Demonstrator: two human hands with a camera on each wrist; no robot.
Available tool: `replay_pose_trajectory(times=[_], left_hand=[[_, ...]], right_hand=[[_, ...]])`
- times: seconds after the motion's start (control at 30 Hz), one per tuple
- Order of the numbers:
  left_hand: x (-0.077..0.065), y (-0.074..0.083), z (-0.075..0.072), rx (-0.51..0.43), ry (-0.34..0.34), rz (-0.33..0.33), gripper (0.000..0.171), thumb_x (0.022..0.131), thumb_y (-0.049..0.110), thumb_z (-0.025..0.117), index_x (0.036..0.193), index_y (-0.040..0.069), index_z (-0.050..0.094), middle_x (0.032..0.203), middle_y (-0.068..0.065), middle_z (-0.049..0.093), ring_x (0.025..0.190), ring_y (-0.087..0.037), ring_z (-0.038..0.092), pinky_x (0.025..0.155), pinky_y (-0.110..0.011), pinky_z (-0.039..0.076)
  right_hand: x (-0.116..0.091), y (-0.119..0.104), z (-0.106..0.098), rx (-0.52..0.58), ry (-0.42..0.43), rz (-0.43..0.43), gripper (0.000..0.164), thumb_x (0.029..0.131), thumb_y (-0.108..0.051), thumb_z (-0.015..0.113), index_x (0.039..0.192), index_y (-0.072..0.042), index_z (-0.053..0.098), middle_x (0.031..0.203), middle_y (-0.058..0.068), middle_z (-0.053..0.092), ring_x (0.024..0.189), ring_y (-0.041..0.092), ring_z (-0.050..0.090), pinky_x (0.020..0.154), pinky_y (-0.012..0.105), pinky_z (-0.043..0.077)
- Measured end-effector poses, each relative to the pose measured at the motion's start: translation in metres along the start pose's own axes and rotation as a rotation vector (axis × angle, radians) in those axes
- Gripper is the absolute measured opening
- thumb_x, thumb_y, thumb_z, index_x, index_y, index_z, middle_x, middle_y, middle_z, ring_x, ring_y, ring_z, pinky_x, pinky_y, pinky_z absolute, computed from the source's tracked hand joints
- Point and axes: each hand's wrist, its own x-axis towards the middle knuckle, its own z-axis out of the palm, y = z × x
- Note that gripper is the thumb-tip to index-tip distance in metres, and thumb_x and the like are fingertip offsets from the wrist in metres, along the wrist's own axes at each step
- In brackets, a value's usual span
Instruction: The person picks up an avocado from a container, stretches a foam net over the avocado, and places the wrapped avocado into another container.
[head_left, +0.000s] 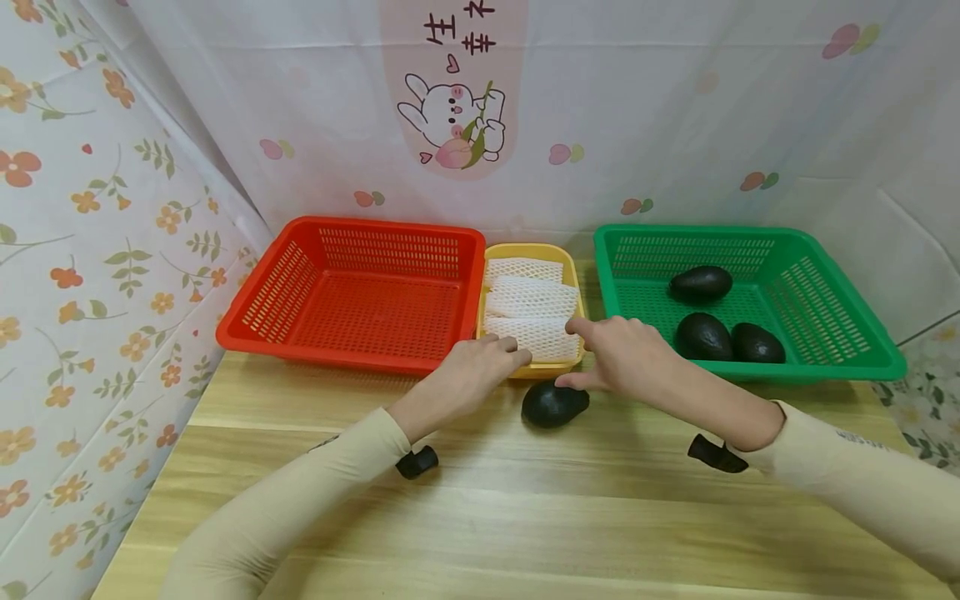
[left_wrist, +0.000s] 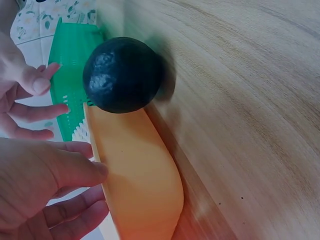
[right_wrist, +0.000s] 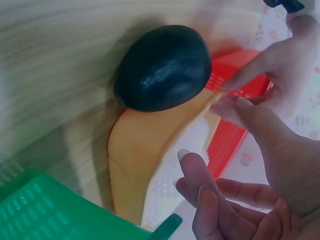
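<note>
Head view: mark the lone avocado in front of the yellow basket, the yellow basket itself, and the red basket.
Lone avocado [head_left: 552,406]: head view, middle of its dark skin.
Yellow basket [head_left: 542,370]: head view, its front wall.
Red basket [head_left: 382,310]: head view, its inner floor.

"What lies nearest those hands?"

"White foam mesh sleeves [head_left: 534,300], laid flat and overlapping inside a small yellow basket [head_left: 543,371]. The left hand [head_left: 480,368] is at the near left of its rim, the right hand [head_left: 622,354] at the near right, fingers apart."

"And that avocado [head_left: 553,406]?"

"Whole, nearly black, faintly glossy. It's lying on its side on the bench [head_left: 525,517], just in front of the basket, narrow end rightward, close by the right thumb."
</note>
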Motion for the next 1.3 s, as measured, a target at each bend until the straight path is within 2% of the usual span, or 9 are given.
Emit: replay_pose_trajectory(times=[0.13,0.27,0.37,0.5,0.6,0.83,1.03,1.2,1.3], left_hand=[[-0.001,0.001,-0.002,-0.016,-0.005,-0.002,0.033,0.094,0.005,0.073,0.124,0.018,0.068,0.103,-0.002,0.065,0.086,-0.021,0.060,0.062,-0.029,0.052],[-0.003,0.000,-0.005,-0.053,0.018,-0.003,0.036,0.090,0.015,0.080,0.124,0.016,0.068,0.105,-0.003,0.064,0.089,-0.022,0.059,0.067,-0.030,0.053],[-0.005,-0.002,-0.009,-0.058,0.051,0.001,0.032,0.092,0.020,0.077,0.123,0.016,0.069,0.107,-0.003,0.064,0.092,-0.022,0.059,0.073,-0.032,0.054],[-0.007,-0.007,-0.013,-0.053,0.096,0.004,0.025,0.097,0.018,0.067,0.122,0.016,0.069,0.111,-0.003,0.064,0.095,-0.023,0.060,0.077,-0.032,0.053],[-0.009,-0.011,-0.015,-0.068,0.129,0.005,0.026,0.096,0.019,0.068,0.122,0.016,0.068,0.115,-0.003,0.064,0.101,-0.023,0.059,0.080,-0.033,0.053],[-0.014,-0.016,-0.020,-0.113,0.164,0.018,0.029,0.094,0.021,0.071,0.123,0.017,0.068,0.123,-0.004,0.063,0.113,-0.023,0.057,0.087,-0.035,0.053],[-0.020,-0.020,-0.021,-0.134,0.231,0.043,0.029,0.093,0.019,0.072,0.121,0.015,0.068,0.122,-0.003,0.062,0.110,-0.024,0.056,0.089,-0.035,0.051],[-0.022,-0.022,-0.022,-0.153,0.259,0.070,0.028,0.093,0.016,0.072,0.120,0.014,0.068,0.121,-0.003,0.062,0.109,-0.023,0.055,0.087,-0.035,0.051],[-0.023,-0.023,-0.022,-0.165,0.264,0.081,0.027,0.093,0.015,0.071,0.120,0.014,0.068,0.121,-0.003,0.061,0.108,-0.024,0.056,0.087,-0.035,0.051]], right_hand=[[0.004,0.005,0.000,0.002,0.010,-0.003,0.059,0.076,-0.043,0.090,0.111,-0.002,0.066,0.080,0.006,0.070,0.061,0.023,0.062,0.043,0.032,0.046],[0.008,0.010,0.000,-0.018,0.029,-0.002,0.051,0.078,-0.036,0.089,0.110,-0.003,0.067,0.083,0.008,0.071,0.062,0.025,0.062,0.042,0.033,0.046],[0.010,0.012,0.001,-0.038,0.030,0.000,0.047,0.080,-0.034,0.087,0.110,-0.004,0.067,0.085,0.009,0.071,0.064,0.026,0.063,0.042,0.034,0.046],[0.014,0.014,0.002,-0.050,0.021,0.001,0.045,0.081,-0.031,0.086,0.112,-0.005,0.067,0.085,0.008,0.070,0.066,0.025,0.063,0.043,0.034,0.046],[0.019,0.015,0.003,-0.054,0.014,0.003,0.044,0.083,-0.028,0.086,0.115,-0.005,0.067,0.085,0.008,0.069,0.065,0.023,0.061,0.044,0.035,0.046],[0.028,0.015,0.004,-0.073,-0.074,0.028,0.053,0.084,-0.024,0.086,0.127,-0.004,0.064,0.097,0.014,0.071,0.068,0.024,0.062,0.044,0.035,0.047],[0.032,0.012,0.004,-0.117,-0.165,0.024,0.058,0.083,-0.021,0.086,0.134,-0.006,0.062,0.090,0.013,0.071,0.068,0.025,0.062,0.042,0.032,0.046],[0.035,0.009,0.005,-0.113,-0.177,0.020,0.052,0.085,-0.017,0.085,0.131,-0.008,0.064,0.081,0.008,0.068,0.061,0.022,0.058,0.040,0.031,0.044],[0.036,0.008,0.007,-0.085,-0.169,0.027,0.038,0.088,-0.013,0.081,0.123,-0.009,0.069,0.079,0.006,0.068,0.059,0.020,0.055,0.041,0.030,0.044]])
